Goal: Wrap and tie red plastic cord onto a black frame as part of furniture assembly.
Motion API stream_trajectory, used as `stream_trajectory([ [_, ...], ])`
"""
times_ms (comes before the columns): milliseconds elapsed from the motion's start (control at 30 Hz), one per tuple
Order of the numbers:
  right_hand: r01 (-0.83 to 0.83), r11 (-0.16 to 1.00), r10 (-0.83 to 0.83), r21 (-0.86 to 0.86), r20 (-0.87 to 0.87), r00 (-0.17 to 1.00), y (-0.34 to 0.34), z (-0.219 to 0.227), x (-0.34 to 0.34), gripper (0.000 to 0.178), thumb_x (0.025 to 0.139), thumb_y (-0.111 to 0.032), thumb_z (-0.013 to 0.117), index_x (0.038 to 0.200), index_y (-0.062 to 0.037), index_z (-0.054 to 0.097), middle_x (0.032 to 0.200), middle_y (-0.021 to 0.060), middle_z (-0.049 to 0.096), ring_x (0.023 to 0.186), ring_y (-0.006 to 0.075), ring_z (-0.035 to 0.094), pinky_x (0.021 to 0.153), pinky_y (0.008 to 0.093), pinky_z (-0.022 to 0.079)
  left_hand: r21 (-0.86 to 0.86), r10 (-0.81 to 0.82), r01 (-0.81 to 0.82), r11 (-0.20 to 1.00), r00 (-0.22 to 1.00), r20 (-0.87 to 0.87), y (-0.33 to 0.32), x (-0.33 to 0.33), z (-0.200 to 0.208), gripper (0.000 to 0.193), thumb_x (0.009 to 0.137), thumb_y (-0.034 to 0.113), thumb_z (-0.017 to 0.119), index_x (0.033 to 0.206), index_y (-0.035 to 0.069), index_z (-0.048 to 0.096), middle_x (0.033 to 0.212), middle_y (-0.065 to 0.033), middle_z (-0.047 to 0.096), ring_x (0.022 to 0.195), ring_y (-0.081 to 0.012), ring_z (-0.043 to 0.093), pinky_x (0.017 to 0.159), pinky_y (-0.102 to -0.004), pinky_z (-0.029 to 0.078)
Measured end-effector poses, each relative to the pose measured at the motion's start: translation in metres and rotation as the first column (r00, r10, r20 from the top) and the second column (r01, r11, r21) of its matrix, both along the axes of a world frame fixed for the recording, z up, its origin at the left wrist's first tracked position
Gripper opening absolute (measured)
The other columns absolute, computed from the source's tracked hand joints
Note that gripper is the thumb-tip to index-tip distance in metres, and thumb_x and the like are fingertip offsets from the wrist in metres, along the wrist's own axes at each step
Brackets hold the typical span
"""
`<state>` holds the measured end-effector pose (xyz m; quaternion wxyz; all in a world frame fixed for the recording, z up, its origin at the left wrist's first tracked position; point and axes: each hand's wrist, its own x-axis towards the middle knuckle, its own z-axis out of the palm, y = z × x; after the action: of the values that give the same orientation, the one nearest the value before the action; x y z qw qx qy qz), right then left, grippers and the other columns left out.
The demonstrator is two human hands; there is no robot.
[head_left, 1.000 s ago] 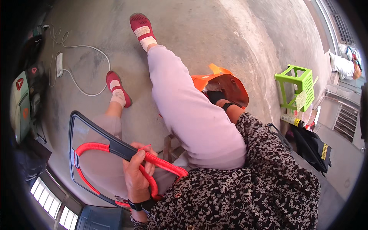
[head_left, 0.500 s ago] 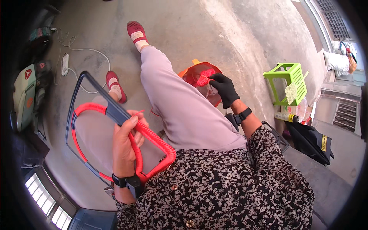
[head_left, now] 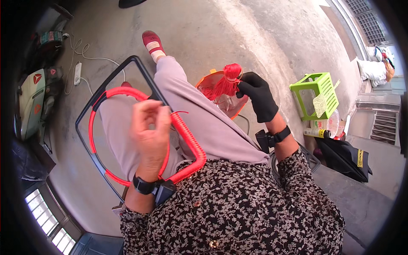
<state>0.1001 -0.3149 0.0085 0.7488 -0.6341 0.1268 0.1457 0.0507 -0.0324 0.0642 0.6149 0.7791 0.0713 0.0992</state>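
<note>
My bare left hand [head_left: 149, 135] is slightly blurred, its fingers loosely curved and apart. It hovers over a dark rectangular metal frame [head_left: 83, 111] on my lap, with nothing visible in its grasp. Red cord [head_left: 187, 135] is wound tightly around the frame's near right side, and a short loose end sticks out there. A curved inner hoop carries red wrapping too. My right hand [head_left: 258, 97], in a black glove, is closed on a bundle of red cord [head_left: 231, 76]. The bundle is lifted above an open orange-rimmed bag [head_left: 203, 81]; its strands hang toward the bag.
A green plastic stool [head_left: 325, 91] stands to the right, with a spray can [head_left: 315, 133] and a black bag [head_left: 344, 157] nearby. A white power strip [head_left: 77, 73] and its cable lie on the floor at left, near machines. My legs stretch forward between.
My left hand has let go of the frame, which has shifted right. My right hand has raised the red cord bundle out of the bag, its strands now hanging.
</note>
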Motion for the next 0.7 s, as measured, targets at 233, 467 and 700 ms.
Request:
stream_trajectory([
  [233, -0.252, 0.899, 0.333, -0.359, 0.185, 0.925, 0.040, 0.033, -0.009, 0.018, 0.077, -0.006, 0.068, 0.095, -0.0033, 0.066, 0.087, 0.0025, 0.065, 0.076, 0.0086, 0.060, 0.070, 0.0250, 0.049, -0.090, -0.319, 0.311, 0.946, 0.942, -0.104, -0.021, 0.004, 0.005, 0.043, 0.076, 0.001, 0.070, 0.115, 0.001, 0.051, 0.086, -0.0033, 0.059, 0.058, -0.0003, 0.048, 0.050, -0.0168, 0.039],
  [467, -0.315, 0.836, 0.468, -0.450, 0.282, 0.837, 0.068, 0.044, -0.011, 0.019, 0.076, -0.010, 0.071, 0.095, -0.0063, 0.067, 0.087, 0.0016, 0.066, 0.076, 0.0091, 0.060, 0.068, 0.0238, 0.048, -0.078, -0.259, 0.255, 0.964, 0.964, -0.057, -0.021, 0.005, -0.006, 0.027, 0.074, 0.003, 0.072, 0.098, 0.002, 0.060, 0.066, 0.0032, 0.058, 0.050, 0.0019, 0.044, 0.046, -0.0150, 0.036],
  [700, -0.325, 0.760, 0.561, -0.564, 0.314, 0.766, 0.074, 0.049, -0.010, 0.028, 0.076, -0.008, 0.071, 0.103, -0.0067, 0.065, 0.092, 0.0062, 0.065, 0.080, 0.0122, 0.060, 0.069, 0.0250, 0.049, -0.034, -0.327, 0.325, 0.945, 0.939, -0.104, -0.012, -0.001, -0.007, 0.033, 0.077, -0.002, 0.066, 0.107, 0.001, 0.055, 0.082, 0.0011, 0.060, 0.064, 0.0014, 0.050, 0.052, -0.0126, 0.037],
])
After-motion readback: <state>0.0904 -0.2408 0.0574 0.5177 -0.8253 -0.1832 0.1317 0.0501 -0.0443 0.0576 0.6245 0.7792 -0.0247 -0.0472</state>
